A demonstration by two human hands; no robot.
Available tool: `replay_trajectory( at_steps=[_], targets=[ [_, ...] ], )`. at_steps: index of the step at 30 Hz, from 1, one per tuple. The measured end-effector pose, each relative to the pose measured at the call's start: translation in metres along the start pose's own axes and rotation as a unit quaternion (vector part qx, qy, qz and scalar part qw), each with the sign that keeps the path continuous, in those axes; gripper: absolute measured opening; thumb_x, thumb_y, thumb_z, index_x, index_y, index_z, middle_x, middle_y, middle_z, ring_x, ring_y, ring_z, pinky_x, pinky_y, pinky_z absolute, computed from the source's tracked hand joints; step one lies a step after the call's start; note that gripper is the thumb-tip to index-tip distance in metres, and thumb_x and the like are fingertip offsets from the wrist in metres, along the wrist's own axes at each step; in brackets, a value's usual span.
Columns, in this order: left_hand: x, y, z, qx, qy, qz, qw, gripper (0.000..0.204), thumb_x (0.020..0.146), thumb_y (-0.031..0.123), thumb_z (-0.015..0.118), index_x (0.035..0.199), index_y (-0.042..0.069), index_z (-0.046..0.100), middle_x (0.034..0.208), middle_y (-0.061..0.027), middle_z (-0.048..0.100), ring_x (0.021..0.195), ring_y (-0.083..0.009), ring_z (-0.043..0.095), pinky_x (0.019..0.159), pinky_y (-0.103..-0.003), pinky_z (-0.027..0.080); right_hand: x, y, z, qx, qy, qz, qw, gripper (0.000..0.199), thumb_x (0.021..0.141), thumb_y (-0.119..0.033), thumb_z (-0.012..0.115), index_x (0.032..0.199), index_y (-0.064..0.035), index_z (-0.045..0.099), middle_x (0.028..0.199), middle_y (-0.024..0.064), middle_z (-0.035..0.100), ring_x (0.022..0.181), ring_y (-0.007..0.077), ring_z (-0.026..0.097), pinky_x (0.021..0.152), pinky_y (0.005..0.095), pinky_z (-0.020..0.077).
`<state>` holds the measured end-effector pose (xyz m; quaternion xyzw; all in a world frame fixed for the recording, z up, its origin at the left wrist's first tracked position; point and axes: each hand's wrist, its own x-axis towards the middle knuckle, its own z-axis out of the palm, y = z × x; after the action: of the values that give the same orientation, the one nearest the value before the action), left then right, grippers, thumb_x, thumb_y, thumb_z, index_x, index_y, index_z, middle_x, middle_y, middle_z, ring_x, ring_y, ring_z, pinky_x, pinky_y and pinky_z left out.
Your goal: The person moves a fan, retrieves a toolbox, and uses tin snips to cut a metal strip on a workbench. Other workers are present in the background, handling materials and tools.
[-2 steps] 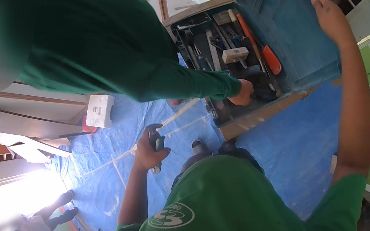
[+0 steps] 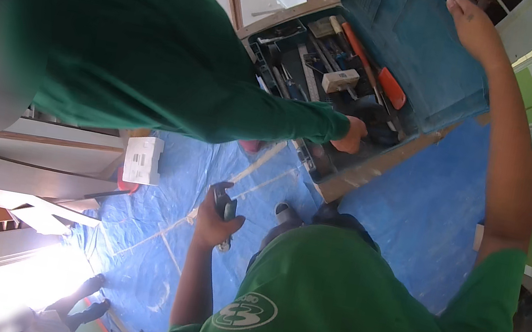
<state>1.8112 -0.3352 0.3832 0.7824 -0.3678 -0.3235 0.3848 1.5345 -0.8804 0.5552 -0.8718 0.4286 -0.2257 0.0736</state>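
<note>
The person's bare left grip (image 2: 210, 220) is raised over the blue plastic sheeting (image 2: 408, 197) on the floor, its forearm rising almost straight from the lower edge. It is closed around a dark compact hand tool with a metallic end (image 2: 230, 209), the thumb on the right side and the fingers wrapped about the left. The palm and fingers cover much of the tool, so its exact kind cannot be made out.

The right arm stretches far up the right side, wrist bent inward, and the right grip (image 2: 477, 34) is at the upper edge of a raised teal plastic lid (image 2: 406, 42). That edge is near the picture's border; whether the fingers clamp it or merely rest there cannot be told.

The lid belongs to a dark teal plastic toolbox (image 2: 309, 163). A co-worker's green long sleeve (image 2: 186, 96) crosses from the left, hiding part of the box, and the co-worker's hand (image 2: 353, 136) reaches inside beside dark, indistinct things. A pale rectangular block (image 2: 340, 80) lies farther in.
</note>
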Motion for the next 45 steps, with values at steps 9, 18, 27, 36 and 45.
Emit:
replay_trajectory(
  at_steps=[9, 18, 27, 36, 45],
  targets=[
    [-0.059, -0.078, -0.041, -0.009, -0.012, -0.117, 0.993, 0.066, 0.064, 0.013, 0.08, 0.126, 0.009, 0.057, 0.071, -0.0026, 0.058, 0.062, -0.0151, 0.055, 0.061, -0.032, 0.047, -0.017, -0.046, 0.016, -0.067, 0.008, -0.003, 0.998, 0.044, 0.105, -0.037, 0.053, 0.135, -0.0056, 0.06, 0.132, 0.0217, 0.065, 0.124, 0.0373, 0.061, 0.105, 0.0412, 0.0465],
    [-0.086, -0.117, -0.056, -0.001, -0.035, -0.087, 0.996, 0.068, 0.064, 0.015, 0.081, 0.127, 0.01, 0.057, 0.073, -0.0038, 0.06, 0.064, -0.0168, 0.058, 0.063, -0.034, 0.05, -0.029, -0.077, 0.021, 0.003, -0.046, -0.004, 0.999, 0.043, 0.1, -0.036, 0.058, 0.134, -0.0091, 0.058, 0.118, 0.023, 0.069, 0.112, 0.0404, 0.066, 0.096, 0.0453, 0.0508],
    [-0.099, -0.12, -0.057, -0.003, -0.05, -0.083, 0.995, 0.068, 0.064, 0.016, 0.081, 0.127, 0.01, 0.057, 0.071, -0.0022, 0.056, 0.063, -0.0161, 0.055, 0.063, -0.033, 0.048, -0.056, -0.147, 0.028, -0.005, -0.1, 0.012, 0.995, 0.053, 0.088, -0.033, 0.075, 0.13, -0.0052, 0.059, 0.123, 0.0195, 0.068, 0.114, 0.0318, 0.065, 0.1, 0.0392, 0.0487],
    [-0.116, -0.134, -0.056, -0.017, -0.04, -0.089, 0.995, 0.067, 0.064, 0.016, 0.079, 0.127, 0.01, 0.057, 0.068, -0.0031, 0.055, 0.061, -0.0177, 0.054, 0.063, -0.034, 0.049, -0.079, -0.183, 0.083, 0.059, -0.174, -0.015, 0.983, 0.061, 0.078, -0.033, 0.082, 0.124, -0.0072, 0.053, 0.111, 0.0218, 0.067, 0.105, 0.0365, 0.066, 0.089, 0.0435, 0.0517],
    [-0.126, -0.125, -0.056, -0.001, -0.026, -0.098, 0.995, 0.065, 0.062, 0.014, 0.081, 0.123, 0.008, 0.059, 0.072, -0.0007, 0.054, 0.064, -0.0144, 0.054, 0.062, -0.032, 0.048, -0.099, -0.204, 0.107, 0.007, -0.128, -0.067, 0.989, 0.068, 0.074, -0.034, 0.084, 0.127, -0.0058, 0.053, 0.109, 0.02, 0.068, 0.103, 0.037, 0.066, 0.089, 0.043, 0.0518]
  ],
)
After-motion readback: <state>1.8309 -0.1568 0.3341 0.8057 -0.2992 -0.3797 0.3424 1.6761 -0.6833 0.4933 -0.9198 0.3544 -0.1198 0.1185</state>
